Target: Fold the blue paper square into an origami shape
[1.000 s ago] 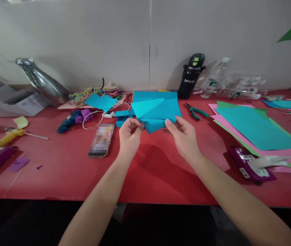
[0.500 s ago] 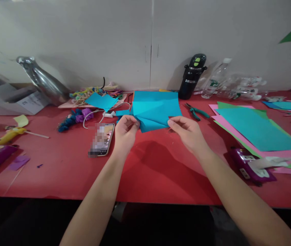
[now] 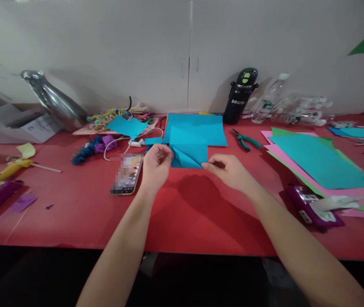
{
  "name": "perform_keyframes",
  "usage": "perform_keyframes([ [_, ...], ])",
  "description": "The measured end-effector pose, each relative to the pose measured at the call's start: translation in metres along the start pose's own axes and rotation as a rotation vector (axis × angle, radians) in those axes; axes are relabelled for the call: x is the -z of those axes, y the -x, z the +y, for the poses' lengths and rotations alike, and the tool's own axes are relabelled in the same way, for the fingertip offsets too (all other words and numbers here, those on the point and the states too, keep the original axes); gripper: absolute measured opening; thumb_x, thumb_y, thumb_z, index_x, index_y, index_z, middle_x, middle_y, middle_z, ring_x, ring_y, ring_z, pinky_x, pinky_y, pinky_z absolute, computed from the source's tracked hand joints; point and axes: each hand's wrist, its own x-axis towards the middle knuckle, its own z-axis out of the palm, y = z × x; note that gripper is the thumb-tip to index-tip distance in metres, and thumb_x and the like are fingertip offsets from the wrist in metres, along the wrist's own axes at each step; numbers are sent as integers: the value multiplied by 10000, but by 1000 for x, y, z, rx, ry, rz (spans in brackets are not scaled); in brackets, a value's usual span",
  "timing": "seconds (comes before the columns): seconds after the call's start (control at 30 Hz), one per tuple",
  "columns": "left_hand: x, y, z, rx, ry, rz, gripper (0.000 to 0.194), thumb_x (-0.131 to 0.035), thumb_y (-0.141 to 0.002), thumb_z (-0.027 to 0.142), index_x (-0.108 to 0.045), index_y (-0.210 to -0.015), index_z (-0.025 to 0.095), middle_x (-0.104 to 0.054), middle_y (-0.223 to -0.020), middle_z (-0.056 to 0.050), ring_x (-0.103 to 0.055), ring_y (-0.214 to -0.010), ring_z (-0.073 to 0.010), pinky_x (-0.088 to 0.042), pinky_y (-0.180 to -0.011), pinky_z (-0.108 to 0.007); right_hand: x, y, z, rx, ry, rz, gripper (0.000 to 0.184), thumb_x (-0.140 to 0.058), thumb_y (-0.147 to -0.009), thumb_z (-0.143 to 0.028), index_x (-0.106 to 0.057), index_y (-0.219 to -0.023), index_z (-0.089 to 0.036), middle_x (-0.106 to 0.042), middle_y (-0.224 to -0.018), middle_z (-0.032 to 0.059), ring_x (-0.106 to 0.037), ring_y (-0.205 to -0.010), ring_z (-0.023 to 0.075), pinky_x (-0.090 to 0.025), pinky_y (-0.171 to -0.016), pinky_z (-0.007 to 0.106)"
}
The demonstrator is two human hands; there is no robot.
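A piece of blue paper (image 3: 190, 150) with a slanting fold across its near part is between my hands. My left hand (image 3: 158, 162) pinches its left edge. At its lower right corner, my right hand (image 3: 228, 168) grips the paper between thumb and fingers. Behind it a larger blue sheet (image 3: 215, 128) lies on the red table, partly covered by the piece I hold. Small blue paper pieces (image 3: 152, 140) lie just beyond my left hand.
A phone (image 3: 130, 175) lies left of my left forearm. Teal-handled pliers (image 3: 247, 141) and a black bottle (image 3: 240, 98) are at the back right. Coloured sheets (image 3: 322, 162) and a purple glue gun holder (image 3: 316, 209) are on the right. A metal flask (image 3: 55, 102) leans at the back left.
My right hand has moved left and slightly down with the paper's right corner. The held piece now looks narrower and squarer, its slanting fold plainer. My left hand has stayed nearly still.
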Motion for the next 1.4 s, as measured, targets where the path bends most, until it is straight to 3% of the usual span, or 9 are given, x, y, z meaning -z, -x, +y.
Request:
perform_keyframes([
  [0.17, 2, 0, 1, 38, -46, -22, 123, -711, -757, 199, -595, -797, 196, -614, -742, -7, -530, -606, -118, -393, -542, -233, -2, 1, 1, 85, 125, 25, 420, -507, -973, -524, -424, -693, -222, -452, -683, -11, -416, -628, 148, -310, -605, 312],
  [0.3, 2, 0, 3, 89, -23, -36, 160, -729, -746, 228, -598, -827, 186, -617, -814, -17, -569, -704, -128, -424, -597, -226, -1, 2, -4, 57, 41, -7, 424, -500, -978, -504, -391, -679, -224, -399, -663, -22, -381, -620, 142, -300, -590, 306],
  [0.43, 1, 0, 4, 93, 59, -65, 199, -753, -734, 233, -598, -848, 185, -610, -911, -28, -587, -826, -135, -457, -684, -225, -2, 1, -7, 38, -75, 26, 407, -553, -946, -512, -475, -676, -217, -461, -674, -12, -434, -651, 149, -352, -622, 306],
  [0.57, 2, 0, 5, 143, 209, -116, 290, -777, -686, 187, -582, -900, 196, -606, -986, -26, -600, -837, -124, -484, -731, -237, -7, -1, -4, 14, -163, 191, 306, -662, -874, -503, -619, -768, -220, -619, -779, 20, -543, -736, 179, -424, -686, 317],
  [0.63, 2, 0, 5, 172, 266, -134, 361, -792, -643, 153, -566, -920, 205, -611, -1012, -23, -618, -833, -123, -500, -742, -245, -9, -1, -2, -26, -191, 232, 312, -685, -853, -513, -628, -760, -220, -621, -762, 18, -542, -719, 175, -424, -669, 313],
  [0.83, 0, -1, 8, 198, 362, -160, 412, -820, -577, 132, -599, -915, 208, -661, -1006, -34, -662, -855, -153, -533, -764, -269, -8, -2, -1, -60, -226, 174, 430, -599, -901, -576, -512, -684, -215, -455, -630, -21, -406, -591, 129, -337, -565, 290],
  [1.13, 5, 1, 20, 364, 391, -245, 343, -656, -692, 251, -768, -1006, 169, -713, -1012, -96, -684, -848, -212, -569, -777, -349, -7, -5, 8, -213, -438, 95, 457, -588, -904, -597, -486, -668, -218, -486, -601, -27, -430, -552, 118, -345, -549, 282],
  [1.27, 5, 0, 14, 402, 311, -181, 294, -686, -794, 361, -786, -992, 169, -728, -1016, -106, -675, -837, -204, -574, -707, -320, -5, -6, 8, -196, -416, 84, 464, -600, -896, -594, -492, -656, -212, -491, -604, -26, -423, -555, 113, -341, -555, 283],
  [1.4, 6, 0, 5, 388, 195, -129, 286, -822, -704, 307, -799, -966, 195, -738, -945, -79, -642, -737, -156, -540, -628, -268, -2, -7, 6, -181, -436, 73, 407, -651, -866, -563, -547, -700, -206, -491, -633, -30, -442, -584, 116, -369, -586, 286],
])
